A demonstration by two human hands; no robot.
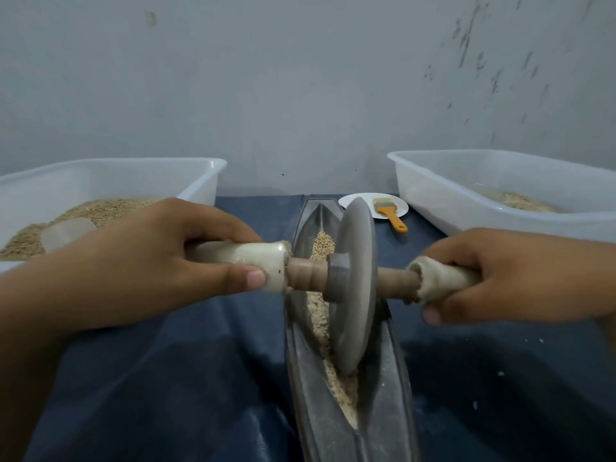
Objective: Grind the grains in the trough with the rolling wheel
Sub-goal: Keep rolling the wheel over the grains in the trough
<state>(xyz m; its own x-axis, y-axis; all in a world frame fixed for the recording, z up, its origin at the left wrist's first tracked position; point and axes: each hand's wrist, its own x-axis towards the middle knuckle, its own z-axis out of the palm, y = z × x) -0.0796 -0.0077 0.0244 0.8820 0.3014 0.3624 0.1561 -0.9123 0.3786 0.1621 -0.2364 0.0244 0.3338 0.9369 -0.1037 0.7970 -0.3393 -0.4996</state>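
Note:
A long grey boat-shaped trough (386, 395) runs away from me down the middle of a dark blue cloth. Pale crushed grains (321, 243) lie along its groove. A grey rolling wheel (353, 281) stands upright in the groove near the middle, on a wooden axle with cloth-wrapped ends. My left hand (140, 265) grips the left wrapped handle (253, 261). My right hand (520, 275) grips the right wrapped handle (443, 281).
A white plastic tub (200, 175) of grains with a clear scoop stands at the left. Another white tub (466, 201) with a little ground grain stands at the right. A white plate (353, 201) holding an orange-handled brush (390, 215) lies behind the trough. A wall is close behind.

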